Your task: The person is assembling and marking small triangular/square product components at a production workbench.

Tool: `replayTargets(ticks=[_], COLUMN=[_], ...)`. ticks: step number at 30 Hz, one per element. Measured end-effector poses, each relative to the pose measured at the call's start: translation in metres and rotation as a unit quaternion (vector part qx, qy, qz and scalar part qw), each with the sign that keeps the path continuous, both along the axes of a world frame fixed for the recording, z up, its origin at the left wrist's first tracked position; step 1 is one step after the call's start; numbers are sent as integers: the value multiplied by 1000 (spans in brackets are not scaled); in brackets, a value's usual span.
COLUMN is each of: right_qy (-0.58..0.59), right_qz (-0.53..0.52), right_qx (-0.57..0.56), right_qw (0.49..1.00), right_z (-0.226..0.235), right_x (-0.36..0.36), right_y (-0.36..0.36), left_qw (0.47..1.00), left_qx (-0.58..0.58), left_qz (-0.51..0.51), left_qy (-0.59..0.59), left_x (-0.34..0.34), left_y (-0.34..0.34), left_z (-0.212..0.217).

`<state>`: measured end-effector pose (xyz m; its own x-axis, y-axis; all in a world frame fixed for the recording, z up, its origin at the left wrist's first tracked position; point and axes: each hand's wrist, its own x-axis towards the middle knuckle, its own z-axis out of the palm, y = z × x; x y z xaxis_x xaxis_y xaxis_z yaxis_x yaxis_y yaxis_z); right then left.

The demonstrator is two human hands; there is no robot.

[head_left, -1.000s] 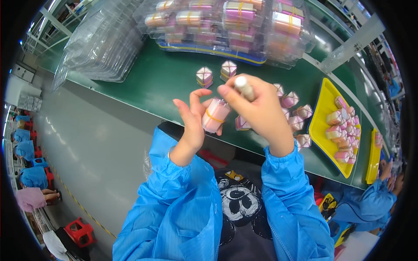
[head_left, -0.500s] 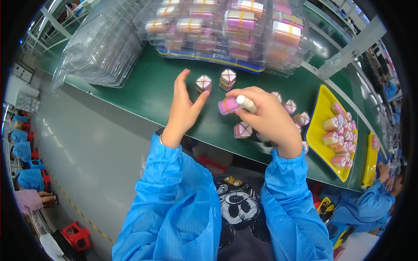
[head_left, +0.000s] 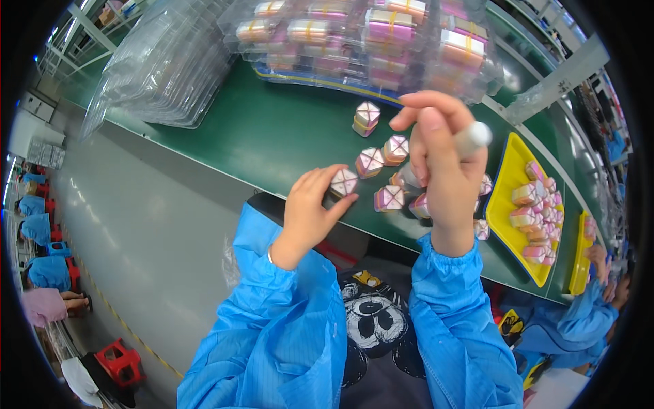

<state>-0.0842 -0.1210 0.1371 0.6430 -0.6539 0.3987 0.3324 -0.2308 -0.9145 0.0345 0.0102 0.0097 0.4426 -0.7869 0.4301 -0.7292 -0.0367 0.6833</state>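
While right hand (head_left: pixel 443 174) hides boxes (head_left: pixel 409 191), marker (head_left: pixel 470 136) protrudes.

Bright blue smock sleeves (head_left: pixel 286 320) with gathered elastic cuffs cover both forearms, over a black printed shirt (head_left: pixel 375 327).

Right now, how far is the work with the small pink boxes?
Done, apparently: clear packs filled with boxes sit at the back. In hand: the left hand holds one small pink box; the right hand holds a white marker. Left: loose boxes on the green belt and more in the yellow tray.
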Motion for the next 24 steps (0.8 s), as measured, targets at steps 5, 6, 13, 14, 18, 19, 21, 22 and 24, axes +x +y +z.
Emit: replayTargets(ticks=[5,6,13,14,18,19,21,22,24], right_qy=[-83,-68,-25,-19,-18,-14,-11,-10,-8], right_qz=[114,114,175,190,173,173,168,163,155], right_qx=[71,78,90,91,61,62,60,57,57], right_qw=[988,988,980,977,983,983,984,985,986], right_z=[-18,-22,-40,-41,-44,-45,-48,-52,-56], right_x=[26,28,34,35,38,38,39,38,39], right_y=[14,16,16,16,20,20,19,20,20], left_qw=[998,997,993,993,992,991,992,993,992], left_qx=[-33,-43,-85,-88,-97,-99,-87,-81,-88], left_qz=[57,68,78,79,84,85,87,86,87], left_qy=[13,13,14,5,-15,-17,-21,-23,-21], left_x=[-20,-21,-19,-19,-18,-19,-18,-19,-19], left_y=[-2,-3,-8,-8,-9,-9,-8,-8,-9], left_z=[-6,-6,-9,-9,-10,-10,-12,-13,-14])
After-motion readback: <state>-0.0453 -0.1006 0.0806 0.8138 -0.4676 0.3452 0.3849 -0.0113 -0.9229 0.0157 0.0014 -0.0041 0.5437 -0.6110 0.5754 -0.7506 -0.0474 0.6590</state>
